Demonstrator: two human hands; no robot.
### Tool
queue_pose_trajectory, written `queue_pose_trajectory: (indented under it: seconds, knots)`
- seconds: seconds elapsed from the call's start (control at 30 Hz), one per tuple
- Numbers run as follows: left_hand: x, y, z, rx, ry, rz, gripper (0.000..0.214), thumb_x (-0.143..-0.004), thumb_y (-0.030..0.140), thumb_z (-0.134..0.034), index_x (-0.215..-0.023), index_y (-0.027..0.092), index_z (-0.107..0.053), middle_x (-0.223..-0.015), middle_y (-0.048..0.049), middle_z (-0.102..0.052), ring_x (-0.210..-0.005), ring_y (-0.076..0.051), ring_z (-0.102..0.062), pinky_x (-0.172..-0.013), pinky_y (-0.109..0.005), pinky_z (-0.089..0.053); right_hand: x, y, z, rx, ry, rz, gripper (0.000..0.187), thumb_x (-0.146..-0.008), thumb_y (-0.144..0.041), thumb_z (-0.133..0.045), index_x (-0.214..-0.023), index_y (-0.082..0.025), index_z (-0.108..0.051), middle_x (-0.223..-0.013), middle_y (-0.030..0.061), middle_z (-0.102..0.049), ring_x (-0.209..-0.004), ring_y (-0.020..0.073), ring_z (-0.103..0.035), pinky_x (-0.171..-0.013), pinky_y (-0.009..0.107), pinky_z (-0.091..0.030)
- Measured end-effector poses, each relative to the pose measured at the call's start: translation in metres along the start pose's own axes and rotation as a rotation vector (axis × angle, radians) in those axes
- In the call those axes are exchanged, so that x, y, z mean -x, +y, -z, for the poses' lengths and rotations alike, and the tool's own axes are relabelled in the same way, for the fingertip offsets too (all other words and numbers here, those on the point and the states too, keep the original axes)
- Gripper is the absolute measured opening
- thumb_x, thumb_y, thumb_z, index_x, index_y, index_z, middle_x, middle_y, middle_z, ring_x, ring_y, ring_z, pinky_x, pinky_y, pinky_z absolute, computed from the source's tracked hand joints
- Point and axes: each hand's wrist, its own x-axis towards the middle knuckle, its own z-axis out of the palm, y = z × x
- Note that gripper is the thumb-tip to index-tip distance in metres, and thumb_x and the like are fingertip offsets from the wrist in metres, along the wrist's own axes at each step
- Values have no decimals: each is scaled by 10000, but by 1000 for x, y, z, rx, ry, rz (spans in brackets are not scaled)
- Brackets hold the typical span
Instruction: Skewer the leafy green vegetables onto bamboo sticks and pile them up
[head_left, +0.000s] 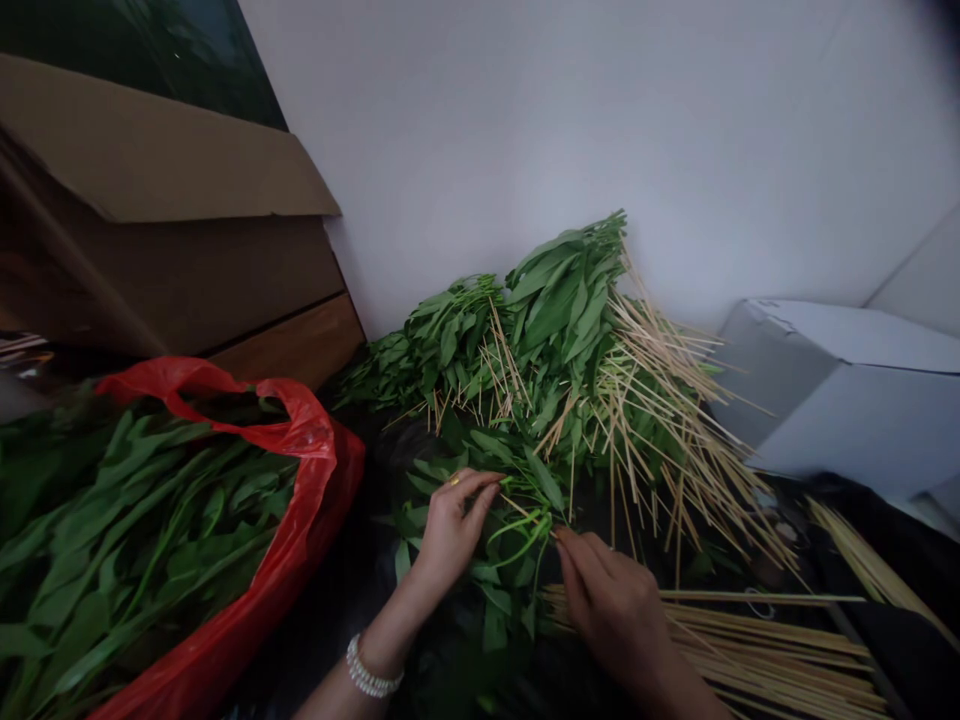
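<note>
My left hand (452, 530), with a ring and a beaded bracelet at the wrist, pinches a green stem of a leafy sprig (541, 482) between thumb and forefinger. Opposite it, my right hand (611, 590) is closed, its fingertips at a thin bamboo stick (517, 508) that lies against the bent green stems. Its palm side is hidden. Below the right hand, a pile of loose bamboo sticks (772, 650) lies on a dark surface. Behind both hands, leafy bunches (562, 300) are heaped against the wall, with many pale sticks (660, 390) poking out.
On the left, a red plastic bag (330, 470) stands open, full of long green leaves (150, 530). A cardboard box (187, 270) rises behind it. At the right are a white box (855, 390) and another bundle of sticks (874, 560). A pale wall (600, 110) closes off the back.
</note>
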Motion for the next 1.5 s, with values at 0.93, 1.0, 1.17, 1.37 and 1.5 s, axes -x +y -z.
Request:
queue_pose_trajectory:
  seconds: [0.93, 1.0, 1.17, 1.37, 1.5]
  knots:
    - [0, 1, -2, 334, 28, 306, 157, -704, 277, -739, -807, 161, -759, -805, -43, -764, -746, -176, -680, -730, -248, -528, 1, 2, -3, -13, 1, -54, 213, -952, -155, -415, -1045, -133, -606, -732, 16, -608, -610, 112, -590, -596, 236, -408]
    - [-1, 1, -2, 351, 33, 316, 153, -697, 274, -745, -803, 165, -762, -802, -40, -764, -745, -169, -676, -733, -241, -523, 1, 2, -2, -14, -4, -51, 214, -952, -155, -415, -1052, -134, -603, -741, 18, -610, -611, 112, -590, -596, 236, -409]
    - [-1, 3, -3, 353, 28, 332, 164, -678, 269, -759, -802, 162, -765, -798, -44, -762, -748, -169, -670, -739, -242, -515, 2, 3, -2, -12, -5, -42, 212, -951, -159, -420, -1063, -132, -598, -762, 22, -614, -612, 114, -592, -599, 240, -413]
    - [-1, 7, -1, 332, 19, 344, 170, -671, 268, -764, -799, 156, -768, -792, -48, -758, -749, -175, -665, -731, -243, -509, 2, 3, -3, 3, -17, -45, 224, -955, -161, -405, -1056, -134, -603, -748, 22, -614, -608, 110, -592, -586, 234, -410]
    - [-1, 8, -1, 343, 7, 333, 141, -655, 252, -777, -763, 162, -764, -774, -38, -752, -732, -164, -658, -716, -231, -504, 3, 2, -4, -6, -16, -47, 234, -956, -164, -398, -1052, -124, -607, -745, 28, -616, -615, 111, -600, -590, 229, -419]
